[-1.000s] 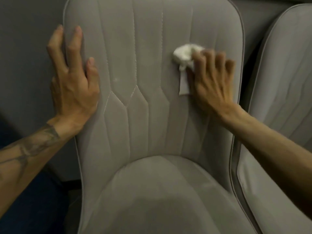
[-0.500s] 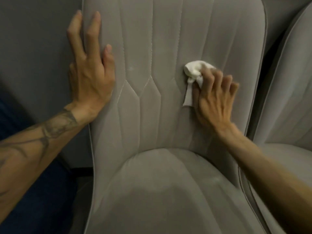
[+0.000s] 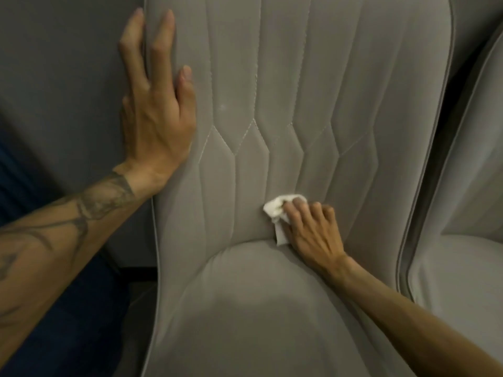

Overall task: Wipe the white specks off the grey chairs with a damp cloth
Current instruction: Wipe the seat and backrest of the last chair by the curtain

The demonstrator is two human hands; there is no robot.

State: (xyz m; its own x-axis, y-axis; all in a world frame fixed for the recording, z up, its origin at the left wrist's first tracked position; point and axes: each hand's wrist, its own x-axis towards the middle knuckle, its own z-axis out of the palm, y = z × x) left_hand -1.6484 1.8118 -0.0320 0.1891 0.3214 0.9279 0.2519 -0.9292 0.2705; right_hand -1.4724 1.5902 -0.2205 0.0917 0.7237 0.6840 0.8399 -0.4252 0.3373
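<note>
While bunched, cloth point(image 3: 277, 213) lies under right hand point(image 3: 313, 232)

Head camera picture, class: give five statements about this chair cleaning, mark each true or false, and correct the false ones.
1. The right hand presses a white cloth against the chair's backrest. True.
2. The left hand holds a second cloth. False: it rests flat on the backrest's left edge, holding nothing.
3. The white cloth is near the backrest's top. False: it is low, just above the seat.
4. Another grey chair stands to the right. True.
5. A white speck shows on the backrest, apart from the white cloth. True.
</note>
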